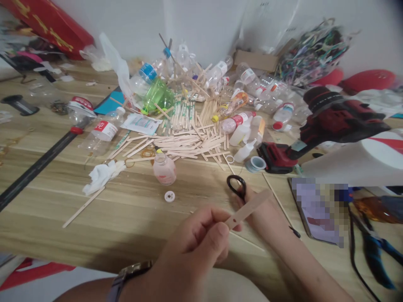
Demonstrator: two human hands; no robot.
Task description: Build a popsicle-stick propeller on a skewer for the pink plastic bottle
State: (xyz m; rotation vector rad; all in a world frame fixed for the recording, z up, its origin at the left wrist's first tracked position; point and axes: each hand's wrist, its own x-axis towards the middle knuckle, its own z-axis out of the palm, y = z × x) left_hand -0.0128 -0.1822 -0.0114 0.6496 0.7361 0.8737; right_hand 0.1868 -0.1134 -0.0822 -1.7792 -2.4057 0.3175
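Observation:
My left hand (204, 239), with a watch on its wrist, is closed around one end of a flat wooden craft stick (252, 207). A small dark hole shows in the stick near my thumb. Behind it, my right hand (252, 205) is closed on black-handled scissors (236, 185); one finger loop sticks up and the blades are hidden. Ahead of my left hand stands an uncapped pinkish bottle (164, 170), with a white disc (169, 196) lying before it. Farther left, another holed craft stick (83, 207) lies by crumpled white tissue (103, 174).
Loose craft sticks (185, 144) and several plastic bottles (159, 96) cover the table's back. A red-black power tool (333, 126) stands at right, near a phone (317, 209) and blue-handled pliers (376, 251). A dark rod (37, 170) ends in a cut bottle at left.

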